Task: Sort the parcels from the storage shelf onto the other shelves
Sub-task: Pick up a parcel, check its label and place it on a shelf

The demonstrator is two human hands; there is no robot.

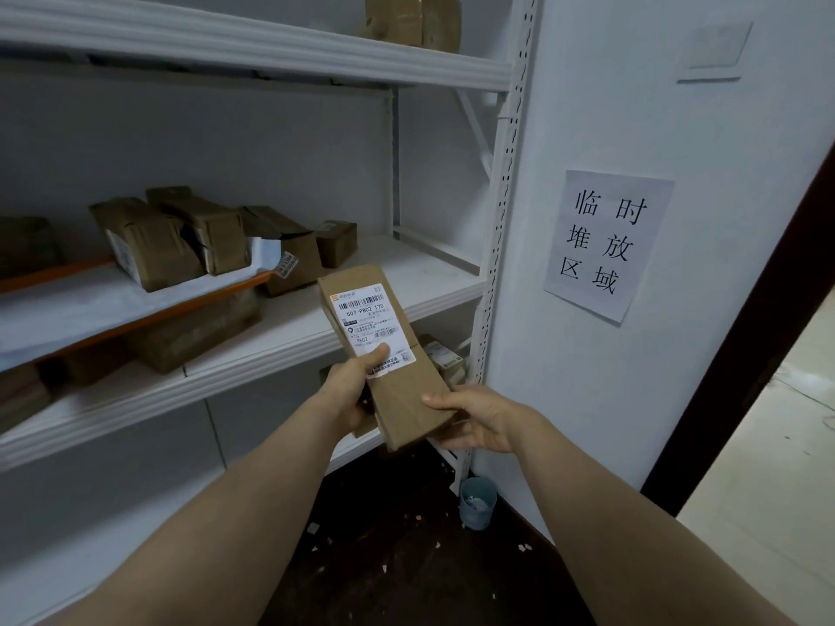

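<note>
Setting: white metal storage shelf (253,354) against a white wall, dark floor below.
Left hand (350,393): grips the lower left edge of a flat brown cardboard parcel with a white barcode label (406,390), thumb on the label.
Right hand (474,420): holds its lower right corner.
Parcel: held tilted before the shelf's right end.
Middle level: several brown cardboard boxes (180,237).
Right wall: white paper sign with black characters (605,244).

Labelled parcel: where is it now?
Head view, centre: the labelled parcel is held in front of the middle shelf, the left hand gripping its left edge, the right hand its lower right corner, just left of the shelf upright.
</note>
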